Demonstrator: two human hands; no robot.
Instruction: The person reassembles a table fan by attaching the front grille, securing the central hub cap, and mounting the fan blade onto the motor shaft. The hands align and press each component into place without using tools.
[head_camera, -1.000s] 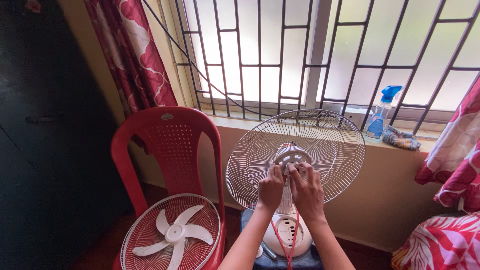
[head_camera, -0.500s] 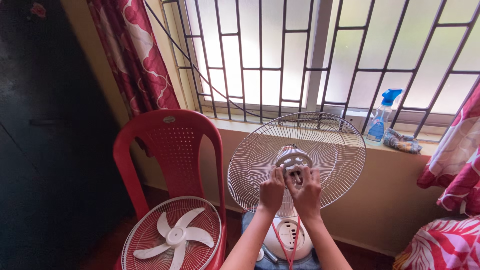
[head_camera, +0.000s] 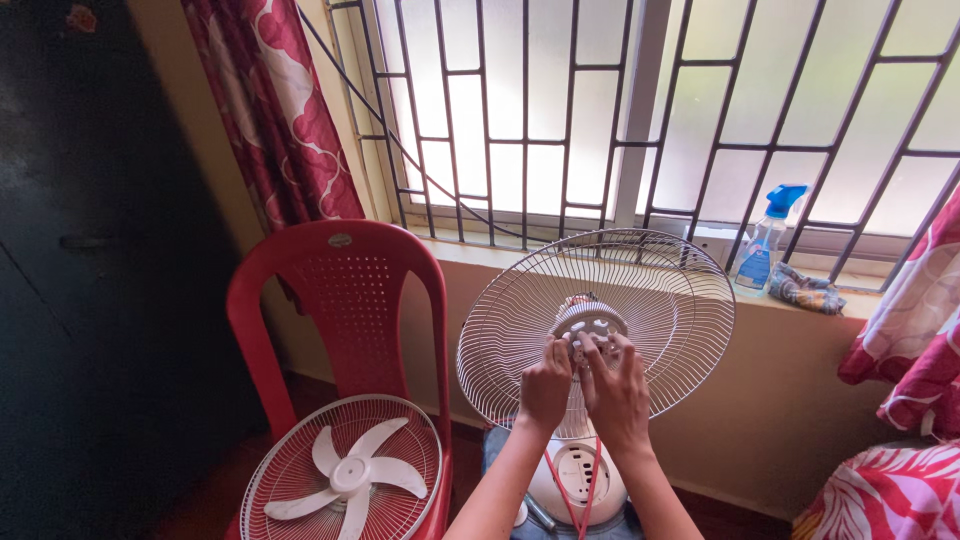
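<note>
White wire rear fan guard stands upright on the fan body, its hub facing the person so both hands can reach it. Left hand and right hand curl half-closed, fingertips pinching the hub's plastic ring. Front guard with blades rests on the red chair.

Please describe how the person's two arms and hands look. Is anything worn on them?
Both forearms are bare, with no sleeves in view. The left hand and the right hand wear no gloves. No watch, bracelet or ring can be seen. Both arms are slim.
</note>
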